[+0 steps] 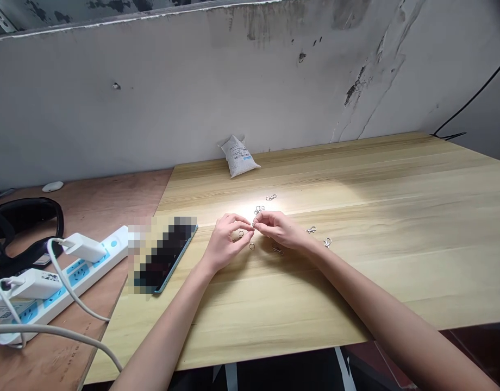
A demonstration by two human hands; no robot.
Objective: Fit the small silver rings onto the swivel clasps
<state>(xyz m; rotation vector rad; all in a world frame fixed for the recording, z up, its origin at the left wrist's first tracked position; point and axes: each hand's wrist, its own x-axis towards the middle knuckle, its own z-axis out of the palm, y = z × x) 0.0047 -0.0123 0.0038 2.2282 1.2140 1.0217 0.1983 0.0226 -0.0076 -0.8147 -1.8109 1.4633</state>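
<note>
Head view: phone (168, 255) near the table's (397, 244) left edge; then the left hand (229, 241), thumb and finger pinched at one side of a tiny metal piece (254, 225), with rings (252, 246) lying loose just beside. At the far edge sits a bag (239, 157). The right hand (280, 229) pinches the piece's other side, between the near and far edges. Clasps (327, 242) lie rightward, untouched. Work seems partway: one piece handled, others left; whether any are joined, I cannot tell.
</note>
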